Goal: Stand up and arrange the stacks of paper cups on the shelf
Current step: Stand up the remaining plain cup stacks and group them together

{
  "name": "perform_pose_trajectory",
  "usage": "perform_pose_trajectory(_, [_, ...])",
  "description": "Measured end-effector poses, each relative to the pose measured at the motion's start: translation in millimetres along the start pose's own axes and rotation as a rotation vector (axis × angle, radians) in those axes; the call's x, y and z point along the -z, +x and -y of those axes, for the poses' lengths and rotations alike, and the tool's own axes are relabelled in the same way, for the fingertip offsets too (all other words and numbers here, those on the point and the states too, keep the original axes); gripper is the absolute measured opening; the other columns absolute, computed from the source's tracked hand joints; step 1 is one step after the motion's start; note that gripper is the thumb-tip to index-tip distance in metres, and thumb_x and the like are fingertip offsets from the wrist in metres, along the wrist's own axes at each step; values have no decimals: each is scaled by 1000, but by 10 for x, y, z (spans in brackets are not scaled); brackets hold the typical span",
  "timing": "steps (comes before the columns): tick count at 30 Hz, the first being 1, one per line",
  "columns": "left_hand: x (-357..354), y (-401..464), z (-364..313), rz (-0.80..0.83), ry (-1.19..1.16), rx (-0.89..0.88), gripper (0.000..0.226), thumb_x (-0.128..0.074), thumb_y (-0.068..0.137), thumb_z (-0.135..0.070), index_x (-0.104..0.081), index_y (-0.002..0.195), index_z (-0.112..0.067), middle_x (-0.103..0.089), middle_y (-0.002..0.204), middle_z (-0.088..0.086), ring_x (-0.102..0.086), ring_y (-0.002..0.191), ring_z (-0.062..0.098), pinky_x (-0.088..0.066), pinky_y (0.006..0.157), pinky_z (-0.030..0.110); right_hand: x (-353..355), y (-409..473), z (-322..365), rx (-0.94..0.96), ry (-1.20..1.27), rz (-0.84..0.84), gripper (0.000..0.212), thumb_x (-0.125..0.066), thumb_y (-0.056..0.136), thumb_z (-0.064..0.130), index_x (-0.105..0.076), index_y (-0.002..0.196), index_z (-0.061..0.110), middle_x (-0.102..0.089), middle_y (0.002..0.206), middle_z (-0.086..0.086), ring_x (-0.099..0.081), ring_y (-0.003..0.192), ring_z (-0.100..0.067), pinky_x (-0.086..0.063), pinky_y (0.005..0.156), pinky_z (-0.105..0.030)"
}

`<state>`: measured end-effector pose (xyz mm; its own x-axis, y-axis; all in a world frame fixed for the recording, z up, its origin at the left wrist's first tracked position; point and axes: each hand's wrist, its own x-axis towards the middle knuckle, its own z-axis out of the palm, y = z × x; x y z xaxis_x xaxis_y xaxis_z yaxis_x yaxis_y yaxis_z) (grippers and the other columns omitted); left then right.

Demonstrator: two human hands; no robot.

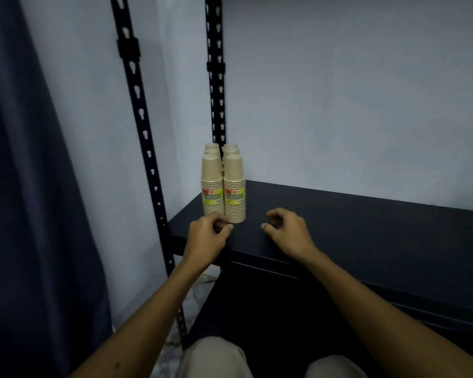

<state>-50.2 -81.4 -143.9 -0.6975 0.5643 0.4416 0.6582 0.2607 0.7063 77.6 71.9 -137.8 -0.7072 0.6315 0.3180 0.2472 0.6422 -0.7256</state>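
Several stacks of tan paper cups [224, 184] stand upright in two tight rows at the left end of the dark shelf [366, 227], each front stack carrying a green and yellow label. My left hand [206, 237] hovers just in front of the left front stack, fingers curled and apart, holding nothing. My right hand [286, 230] is a little to the right of the stacks, fingers loosely bent, empty, above the shelf surface. Stacks behind the front pair are mostly hidden.
Two black perforated shelf uprights [216, 77] rise at the left, one right behind the cups. A pale wall [352, 91] backs the shelf. A dark curtain [25, 186] hangs at far left. My knees [216, 358] show at the bottom.
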Motion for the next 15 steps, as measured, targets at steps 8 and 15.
perform_pose_trajectory(8, [172,302,193,-135,-119,255,61,-81,74,-26,-53,125,-9,-61,112,3,-60,97,17,-47,78,25,-324,436,197,-39,137,44,68,-74,82,27,-44,138,5,-56,133,-10,-56,118,-20,-46,95,-28])
perform_pose_trajectory(15, [99,498,278,-14,-278,259,74,-84,70,-21,-50,135,-10,-61,130,7,-58,117,20,-48,99,35,-424,594,190,24,258,107,61,-79,76,18,-52,131,13,-63,126,-2,-60,111,-12,-49,97,-29])
